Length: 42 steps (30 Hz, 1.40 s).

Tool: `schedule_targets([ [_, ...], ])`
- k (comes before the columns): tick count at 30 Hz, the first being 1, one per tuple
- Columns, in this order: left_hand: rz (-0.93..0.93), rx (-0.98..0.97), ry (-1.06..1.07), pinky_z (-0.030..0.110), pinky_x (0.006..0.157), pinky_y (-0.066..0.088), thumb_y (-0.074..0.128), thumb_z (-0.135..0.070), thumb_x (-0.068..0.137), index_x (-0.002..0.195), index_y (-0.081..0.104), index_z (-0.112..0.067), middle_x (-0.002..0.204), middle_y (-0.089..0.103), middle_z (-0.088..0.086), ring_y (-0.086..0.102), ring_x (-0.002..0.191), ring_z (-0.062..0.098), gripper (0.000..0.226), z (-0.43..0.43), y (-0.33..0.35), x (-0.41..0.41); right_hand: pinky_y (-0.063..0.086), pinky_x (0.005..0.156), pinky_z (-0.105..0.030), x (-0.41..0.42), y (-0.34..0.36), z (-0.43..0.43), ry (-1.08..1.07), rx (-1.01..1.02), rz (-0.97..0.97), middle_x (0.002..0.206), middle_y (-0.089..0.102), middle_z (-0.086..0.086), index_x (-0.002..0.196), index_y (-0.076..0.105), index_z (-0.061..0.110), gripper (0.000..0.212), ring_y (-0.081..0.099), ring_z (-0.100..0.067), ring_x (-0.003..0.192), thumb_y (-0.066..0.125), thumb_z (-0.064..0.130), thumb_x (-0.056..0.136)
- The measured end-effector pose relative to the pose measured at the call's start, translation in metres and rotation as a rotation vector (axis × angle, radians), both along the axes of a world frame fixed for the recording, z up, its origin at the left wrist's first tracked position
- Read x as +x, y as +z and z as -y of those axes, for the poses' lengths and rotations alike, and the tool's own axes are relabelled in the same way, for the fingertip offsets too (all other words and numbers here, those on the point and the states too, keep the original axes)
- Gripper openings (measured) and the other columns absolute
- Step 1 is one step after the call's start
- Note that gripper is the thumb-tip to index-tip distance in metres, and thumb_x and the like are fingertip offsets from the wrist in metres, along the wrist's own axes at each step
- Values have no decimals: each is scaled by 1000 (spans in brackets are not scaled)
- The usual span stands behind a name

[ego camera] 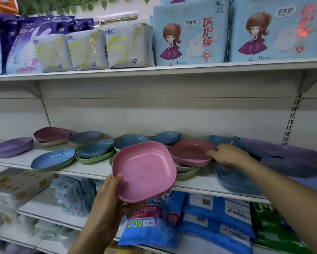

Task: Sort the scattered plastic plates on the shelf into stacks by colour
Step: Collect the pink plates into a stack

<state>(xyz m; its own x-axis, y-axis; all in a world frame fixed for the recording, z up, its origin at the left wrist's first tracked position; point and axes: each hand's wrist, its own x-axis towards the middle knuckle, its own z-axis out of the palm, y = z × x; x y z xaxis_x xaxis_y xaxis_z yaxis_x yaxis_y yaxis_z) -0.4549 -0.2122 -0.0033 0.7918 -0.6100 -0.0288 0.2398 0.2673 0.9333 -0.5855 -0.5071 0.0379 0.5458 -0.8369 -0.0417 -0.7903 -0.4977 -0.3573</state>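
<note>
My left hand grips a small stack of pink plates by its near-left corner, held tilted in front of the shelf edge. My right hand reaches onto the shelf and holds the right rim of another pink plate, which lies on cream and green plates. Blue plates on green ones sit left of centre, with another blue plate further left. A purple plate lies at far left and a dark pink one behind it. Blue and purple plates crowd the right.
The shelf above carries packs of pads close overhead. Below the plate shelf, blue bags and a green pack stick out toward me. A bracket upright stands at the back right.
</note>
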Motion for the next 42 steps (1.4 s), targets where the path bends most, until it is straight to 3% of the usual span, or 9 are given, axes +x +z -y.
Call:
schedule_targets([
  [5,-24,6,17,38,50,57,47,-27,98,116,60,-11,110,62,15,71,70,27,27,-3,-7,1,40,53,-26,8,-2,7,-103,123,180,57,57,-7,73,57,8,17,52,-23,53,47,17,85],
  [8,-23,20,32,40,53,57,49,-29,97,115,62,-13,115,62,15,69,80,32,27,-4,-11,-1,41,54,-27,3,5,11,-151,94,424,72,63,-11,89,58,6,15,57,-25,61,47,15,84],
  [12,5,17,-20,43,55,58,48,-35,98,117,61,-14,114,63,15,74,73,29,31,2,-8,-11,28,48,-24,-4,25,-10,64,175,671,46,48,-3,69,61,5,25,41,-11,38,52,15,90],
  [17,74,9,-99,42,58,60,48,-47,89,117,59,-14,105,70,17,72,74,35,45,17,0,-25,38,54,-30,-6,25,-52,343,32,509,54,50,-4,60,59,12,30,48,-16,52,53,21,88],
  [23,63,-22,-172,53,71,58,57,-52,83,123,58,-21,119,67,16,70,87,44,52,32,-5,-31,35,50,-27,-15,9,-75,364,-226,397,50,46,7,53,46,20,39,41,-9,48,52,30,91],
  [27,45,-68,-178,49,70,57,59,-48,83,121,61,-28,125,64,12,68,95,45,43,41,-9,-37,49,59,-32,-21,2,-75,305,24,501,77,63,4,87,55,21,32,62,-14,66,45,51,93],
  [33,26,-55,-185,53,68,56,54,-42,90,119,64,-34,122,65,7,68,99,35,31,52,-12,-43,43,54,-26,-31,-8,-80,304,194,600,72,59,-6,82,59,8,46,56,-13,60,38,44,100],
  [38,-60,38,-118,59,60,54,53,-34,94,121,62,-28,125,57,11,64,92,31,29,60,-14,-46,54,63,-45,-42,-19,-87,279,273,618,92,67,-16,101,57,15,37,67,-33,77,38,47,96],
  [42,-76,92,-137,54,46,54,50,-26,97,124,58,-22,118,60,15,62,83,44,29,58,-18,-51,42,59,-29,-49,-28,-88,304,302,570,92,62,-8,100,51,18,32,56,-20,71,39,47,93],
])
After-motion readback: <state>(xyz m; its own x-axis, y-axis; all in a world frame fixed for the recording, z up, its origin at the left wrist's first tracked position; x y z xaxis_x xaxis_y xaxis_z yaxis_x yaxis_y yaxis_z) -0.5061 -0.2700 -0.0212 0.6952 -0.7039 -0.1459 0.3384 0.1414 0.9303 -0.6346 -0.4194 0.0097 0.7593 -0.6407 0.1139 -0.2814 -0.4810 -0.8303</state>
